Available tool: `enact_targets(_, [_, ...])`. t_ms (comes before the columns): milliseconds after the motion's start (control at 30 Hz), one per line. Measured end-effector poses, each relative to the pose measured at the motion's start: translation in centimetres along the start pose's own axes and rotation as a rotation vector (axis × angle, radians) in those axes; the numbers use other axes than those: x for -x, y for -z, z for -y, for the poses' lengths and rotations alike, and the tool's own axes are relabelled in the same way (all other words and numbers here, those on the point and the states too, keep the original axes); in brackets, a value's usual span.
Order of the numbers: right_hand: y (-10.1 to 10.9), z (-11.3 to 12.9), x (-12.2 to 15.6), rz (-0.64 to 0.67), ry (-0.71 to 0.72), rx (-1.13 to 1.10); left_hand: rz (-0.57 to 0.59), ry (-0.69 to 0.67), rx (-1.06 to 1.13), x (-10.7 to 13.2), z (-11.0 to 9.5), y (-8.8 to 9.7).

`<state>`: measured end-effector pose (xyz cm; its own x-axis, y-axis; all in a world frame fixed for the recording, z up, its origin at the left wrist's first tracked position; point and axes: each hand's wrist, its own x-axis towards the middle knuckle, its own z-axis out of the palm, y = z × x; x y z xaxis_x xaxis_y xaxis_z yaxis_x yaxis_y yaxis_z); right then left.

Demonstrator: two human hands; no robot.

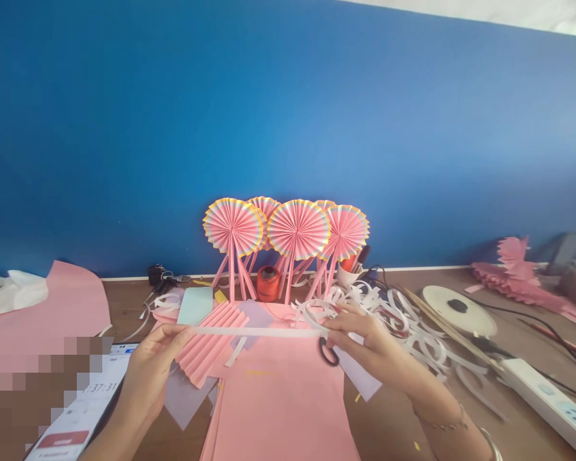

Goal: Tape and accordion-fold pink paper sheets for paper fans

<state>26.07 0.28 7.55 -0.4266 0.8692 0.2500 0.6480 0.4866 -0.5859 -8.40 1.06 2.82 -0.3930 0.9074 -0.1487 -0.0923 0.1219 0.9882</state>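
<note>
A narrow white strip (259, 332) stretches level between my hands. My left hand (151, 362) pinches its left end, fingers closed. At the other end, the thumb and fingers of my right hand (372, 342) are closed on the strip. Behind and below the strip lies a pleated pink paper (210, 349), close to my left hand. Under both hands' span rests a stack of pink paper sheets (283, 403). A black loop handle (327, 353), probably of scissors, shows just below my right fingertips; the rest of it is hidden.
Round pleated fans (297, 229) on pink stems lean at the blue wall (288, 115). Curled white strips (403, 320) pile to the right, near a power strip (547, 400). An orange tape roll (268, 285) stands behind; a lit tablet (89, 400) lies left.
</note>
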Motion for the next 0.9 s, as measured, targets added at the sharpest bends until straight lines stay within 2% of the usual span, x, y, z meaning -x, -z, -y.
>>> enact_targets(100, [0.02,0.69,0.0,0.036,-0.04,-0.094,0.007,0.004,-0.007,0.04,-0.09,0.0])
enact_targets(233, [-0.24,1.16,-0.28,-0.061,-0.129,-0.166,0.013,0.0,-0.011,0.11,-0.05,-0.06])
enact_targets(400, [-0.45,0.85,-0.51,-0.141,-0.106,-0.132,0.02,-0.003,0.003,0.37,-0.14,-0.05])
enact_targets(667, [-0.51,0.9,-0.64,-0.231,-0.154,-0.192,-0.062,-0.135,0.006,0.67,-0.28,0.51])
enact_targets(900, [-0.3,0.63,-0.34,-0.242,-0.257,-0.463,0.049,-0.101,-0.013,0.98,-0.52,0.29])
